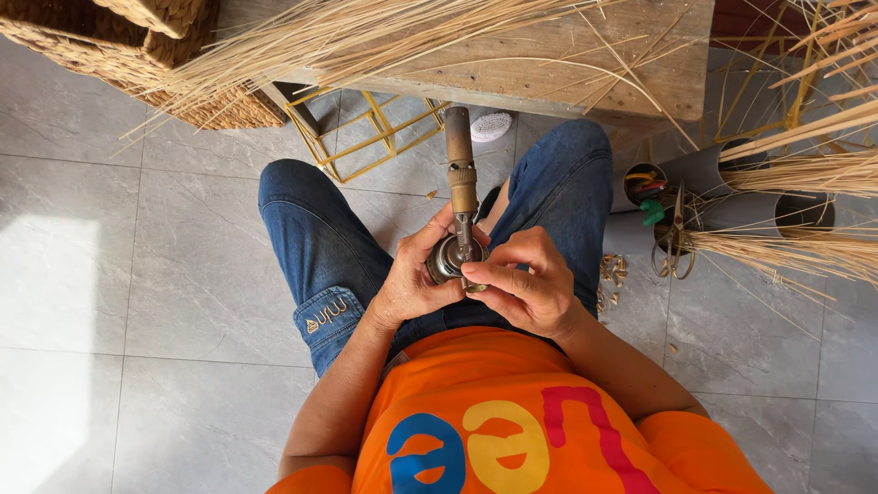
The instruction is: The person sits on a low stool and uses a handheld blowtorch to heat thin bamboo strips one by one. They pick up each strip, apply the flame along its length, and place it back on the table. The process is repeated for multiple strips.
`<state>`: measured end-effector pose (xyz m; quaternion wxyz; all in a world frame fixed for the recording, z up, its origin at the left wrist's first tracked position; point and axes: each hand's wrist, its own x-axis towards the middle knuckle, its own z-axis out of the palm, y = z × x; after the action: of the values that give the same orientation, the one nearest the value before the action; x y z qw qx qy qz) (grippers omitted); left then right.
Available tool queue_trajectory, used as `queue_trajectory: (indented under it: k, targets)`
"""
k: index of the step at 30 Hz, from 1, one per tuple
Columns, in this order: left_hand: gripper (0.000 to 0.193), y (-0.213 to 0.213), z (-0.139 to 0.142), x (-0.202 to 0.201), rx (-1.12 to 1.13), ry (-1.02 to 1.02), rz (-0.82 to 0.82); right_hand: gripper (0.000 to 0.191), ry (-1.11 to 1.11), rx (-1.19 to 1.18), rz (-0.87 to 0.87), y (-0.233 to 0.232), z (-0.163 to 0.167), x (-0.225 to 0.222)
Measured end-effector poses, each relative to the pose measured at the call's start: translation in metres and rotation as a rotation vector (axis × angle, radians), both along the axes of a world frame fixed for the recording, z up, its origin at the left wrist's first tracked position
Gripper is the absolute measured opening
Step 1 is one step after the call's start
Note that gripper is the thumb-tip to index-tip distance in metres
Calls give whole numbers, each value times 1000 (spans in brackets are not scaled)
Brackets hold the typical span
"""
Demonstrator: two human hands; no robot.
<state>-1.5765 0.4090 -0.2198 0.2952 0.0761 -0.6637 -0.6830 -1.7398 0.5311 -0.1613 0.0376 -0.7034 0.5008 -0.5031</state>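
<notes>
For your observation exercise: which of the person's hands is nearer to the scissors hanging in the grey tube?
Right. The right hand on the brass torch sits closer to the scissors; the left hand lies beyond it.

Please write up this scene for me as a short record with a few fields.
Left hand: cups the round base of a brass torch.
Right hand: fingertips on the torch's base.
Torch: nozzle points away, over the lap.
Clothes: jeans, orange shirt.
Ahead: wooden bench with dry reeds.
Right side: grey tubes, scissors.
</notes>
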Motion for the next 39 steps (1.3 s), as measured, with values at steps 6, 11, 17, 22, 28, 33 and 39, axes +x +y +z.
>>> queue_trajectory:
  k: [6, 11, 17, 22, 28, 33, 39]
  targets:
    - [98, 0, -6, 0, -6, 42, 0, 34, 1, -32, -10, -2, 0, 2]
    - [99, -1, -11, 0, -38, 10, 30, 35, -5, -45, -20, -6, -2, 4]
    - [99, -1, -12, 0, -26, 13, 25, 34, -9, -50, -17, -9, -3, 4]
    - [100, -2, -11, 0, 2, -1, 17, 39, -15, -38, 12, -9, -8, 2]
    - [102, -8, -11, -3, 70, -32, 15, 77, -130, 24, -33, -11, -29, -22]
    - [95, -16, -16, -18, -81, -26, 96, 98, -406, 423, 99, -21, -55, -46]
    - [98, -22, -25, -48, -179, -36, 142, 112, -650, 640, 333, -31, -71, -79]
